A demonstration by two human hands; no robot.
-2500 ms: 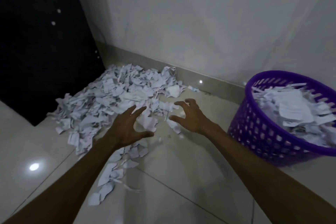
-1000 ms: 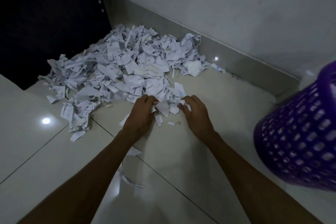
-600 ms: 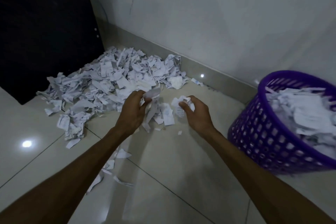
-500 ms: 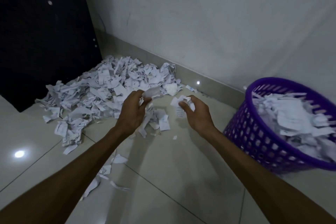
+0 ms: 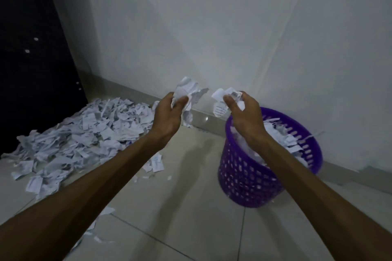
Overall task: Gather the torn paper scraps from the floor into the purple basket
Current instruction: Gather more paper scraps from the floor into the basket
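Far left: big pile of torn paper scraps (image 5: 80,135) on the tiled floor (image 5: 191,218), up against the dark panel (image 5: 31,48) & the skirting. A few strays sit nearer me, just beside the pile's right edge, plus a couple by my left forearm.

My left hand (image 5: 167,116) is curled tight round a crumpled bunch of scraps (image 5: 188,93), thumb pinching them vs. the fingers; bits stick out the top & hang below the palm. It's up off the floor, between pile and basket, not over the rim.

My right hand (image 5: 244,116) grips a smaller bunch (image 5: 224,99) the same way, fingers closed, one printed scrap dangling underneath. This hand looks to be about over the near-left rim of the purple basket (image 5: 254,182), which stands by the wall (image 5: 233,27), already heaped w/ paper, some strips poking over the far edge.

Handling, as I judge it: stuff weighs next to nothing, soft, crushes w/o harm, not slippery but loose, so single bits can flutter off. Best taken by scooping from under & squeezing into a wad, not picking by edges. The dangling pieces are likeliest to drop short. Basket is light too; could tip if bumped.
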